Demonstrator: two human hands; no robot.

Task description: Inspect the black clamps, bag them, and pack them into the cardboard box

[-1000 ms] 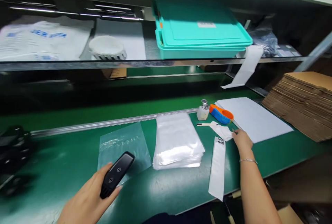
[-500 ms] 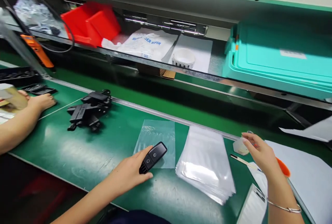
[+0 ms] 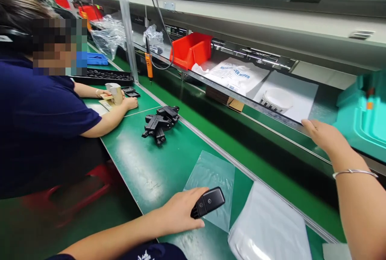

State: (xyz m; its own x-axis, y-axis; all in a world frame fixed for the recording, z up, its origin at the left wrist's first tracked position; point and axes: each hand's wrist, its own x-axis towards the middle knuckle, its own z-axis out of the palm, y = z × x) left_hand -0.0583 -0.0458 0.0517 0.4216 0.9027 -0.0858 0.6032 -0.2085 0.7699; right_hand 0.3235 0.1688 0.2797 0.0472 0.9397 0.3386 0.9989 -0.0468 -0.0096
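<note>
My left hand [image 3: 183, 209] is closed round a black plastic device [image 3: 208, 202] with two small round marks, held over a clear plastic bag [image 3: 215, 183] on the green bench [image 3: 132, 171]. A stack of clear bags [image 3: 271, 228] lies to the right of that bag. Raised at the right, my right hand [image 3: 324, 137] is at the front edge of the metal shelf, its fingertips near a white sheet [image 3: 304, 91]. Its fingers are mostly hidden behind the back of the hand. A pile of black parts [image 3: 159, 123] sits farther along the bench.
On the shelf are a red bin [image 3: 193, 51], printed wiper packaging [image 3: 232, 76], a white tape roll [image 3: 276, 99] and teal boxes [image 3: 362, 111]. A person in dark blue [image 3: 45, 123] works at the left. An orange tool [image 3: 148, 66] hangs near the shelf post.
The view has swung left, bringing the person into sight. My right hand has left the small white container on the bench and risen to the shelf edge. My left hand still holds the black device.
</note>
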